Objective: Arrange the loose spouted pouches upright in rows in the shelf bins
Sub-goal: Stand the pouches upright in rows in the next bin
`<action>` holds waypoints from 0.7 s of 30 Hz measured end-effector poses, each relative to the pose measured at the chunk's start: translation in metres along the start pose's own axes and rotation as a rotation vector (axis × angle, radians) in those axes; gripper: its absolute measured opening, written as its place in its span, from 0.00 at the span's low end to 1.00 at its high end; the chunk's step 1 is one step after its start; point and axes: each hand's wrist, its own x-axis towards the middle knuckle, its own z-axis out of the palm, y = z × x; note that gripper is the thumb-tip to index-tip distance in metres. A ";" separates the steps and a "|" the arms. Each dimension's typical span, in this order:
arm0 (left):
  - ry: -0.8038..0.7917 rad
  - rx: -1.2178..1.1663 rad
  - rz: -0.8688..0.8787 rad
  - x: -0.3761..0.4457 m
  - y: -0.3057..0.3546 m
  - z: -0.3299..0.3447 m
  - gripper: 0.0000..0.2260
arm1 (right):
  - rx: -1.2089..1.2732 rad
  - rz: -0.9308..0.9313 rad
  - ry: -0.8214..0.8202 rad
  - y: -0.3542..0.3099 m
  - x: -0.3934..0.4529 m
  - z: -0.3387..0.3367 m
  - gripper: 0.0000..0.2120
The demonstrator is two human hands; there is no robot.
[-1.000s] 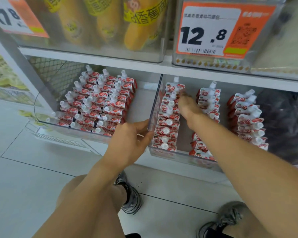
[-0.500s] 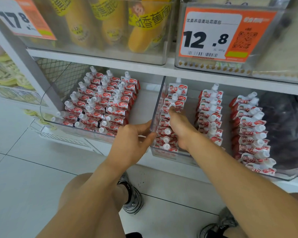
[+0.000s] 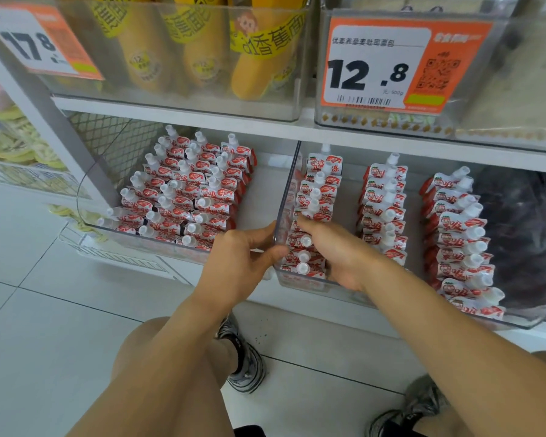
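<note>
Red-and-white spouted pouches (image 3: 186, 197) stand in three packed rows in the left clear bin (image 3: 85, 216). The right clear bin (image 3: 309, 283) holds three separate rows: a left row (image 3: 322, 184), a middle row (image 3: 382, 200) and a right row (image 3: 457, 234). My left hand (image 3: 240, 263) grips the right bin's front left corner from outside. Inside that bin my right hand (image 3: 338, 253) sits between the left and middle rows, near the front. Its fingers curl onto the front pouches of the left row and hide part of them.
A dark bag (image 3: 524, 231) fills the right bin's far right side. The shelf board above carries clear bins of yellow packs (image 3: 202, 58) and an orange 12.8 price tag (image 3: 382, 64). A wire mesh panel (image 3: 114, 137) stands behind the left bin. My shoes (image 3: 246, 357) are on the tiled floor.
My right hand has slid from the back of the right bin's left row toward its front. My left hand has stayed on the bin's corner.
</note>
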 end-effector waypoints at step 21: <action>-0.082 0.599 0.629 -0.028 0.018 0.087 0.15 | -1.165 -0.748 0.642 0.074 -0.128 -0.085 0.18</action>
